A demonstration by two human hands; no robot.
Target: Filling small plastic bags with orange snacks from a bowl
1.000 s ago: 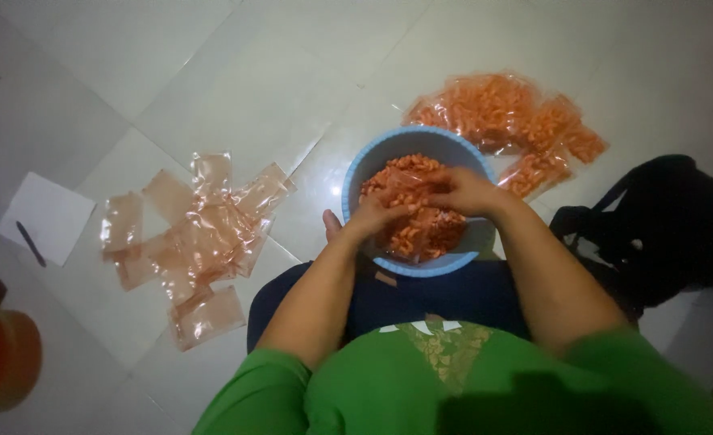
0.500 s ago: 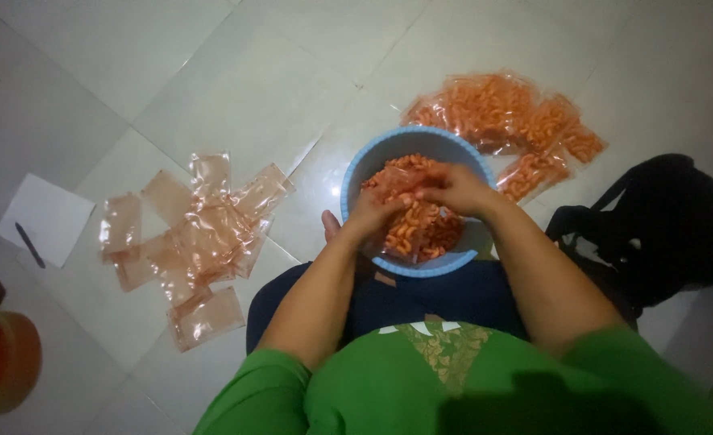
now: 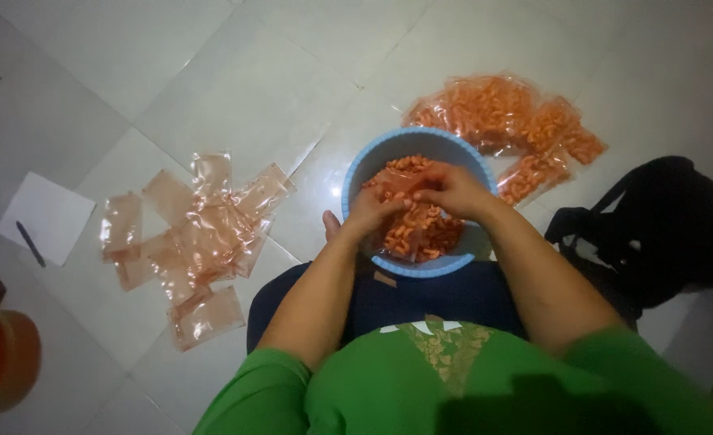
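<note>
Both hands meet over the blue bowl (image 3: 370,165) of orange snacks (image 3: 421,234) at centre frame: the left hand (image 3: 364,216) and right hand (image 3: 451,189) pinch a small clear bag (image 3: 397,184) between closed fingers. Empty bags (image 3: 195,234) lie at left, filled bags (image 3: 501,113) at upper right, a black bag (image 3: 663,225) at right
</note>
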